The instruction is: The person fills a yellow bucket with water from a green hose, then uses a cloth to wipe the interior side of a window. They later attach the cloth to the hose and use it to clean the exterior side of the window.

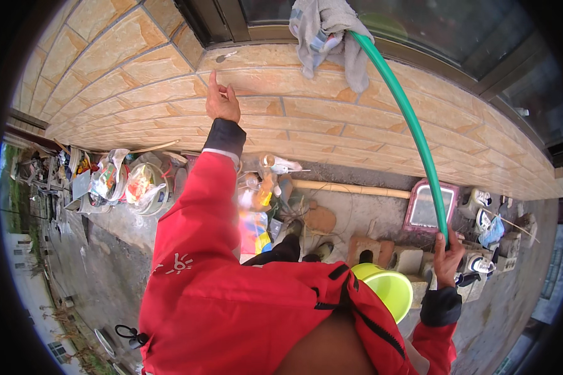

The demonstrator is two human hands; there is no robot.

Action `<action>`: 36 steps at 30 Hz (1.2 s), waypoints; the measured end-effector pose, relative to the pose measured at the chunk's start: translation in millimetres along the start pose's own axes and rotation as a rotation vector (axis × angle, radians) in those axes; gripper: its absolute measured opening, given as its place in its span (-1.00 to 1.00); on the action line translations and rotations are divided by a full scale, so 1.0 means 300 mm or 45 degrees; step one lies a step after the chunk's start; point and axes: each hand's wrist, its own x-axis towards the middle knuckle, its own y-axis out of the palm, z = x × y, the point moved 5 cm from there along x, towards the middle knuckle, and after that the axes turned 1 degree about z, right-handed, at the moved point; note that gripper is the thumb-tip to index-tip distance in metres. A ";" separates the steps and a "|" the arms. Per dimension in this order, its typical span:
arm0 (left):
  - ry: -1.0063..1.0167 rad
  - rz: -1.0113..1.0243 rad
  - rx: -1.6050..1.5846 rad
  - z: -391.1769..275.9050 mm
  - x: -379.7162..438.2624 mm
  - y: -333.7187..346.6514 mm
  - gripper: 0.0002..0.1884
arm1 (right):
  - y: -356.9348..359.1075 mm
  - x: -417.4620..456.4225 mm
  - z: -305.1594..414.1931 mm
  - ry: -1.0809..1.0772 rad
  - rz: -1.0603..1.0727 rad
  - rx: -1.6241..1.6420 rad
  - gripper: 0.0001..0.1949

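Observation:
A green pole runs from the upper middle down to the right, and my right hand grips its lower end. At its top a grey cloth with a patterned part is bunched against the window frame. My left hand is stretched out before the tiled wall, index finger extended, holding nothing visible. Just beyond that fingertip, a small dark object with a pale end lies on the tiled ledge. Dark window glass spans the top right.
Below the wall are a pink-framed mirror, a bamboo pole, hollow blocks and shoes. A yellow-green bucket is close to my body. Buckets with plastic bags stand at the left.

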 end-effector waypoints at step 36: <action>-0.444 0.348 -1.931 -1.536 0.681 -0.136 -0.70 | -0.171 0.025 0.249 -0.516 0.222 0.470 -0.41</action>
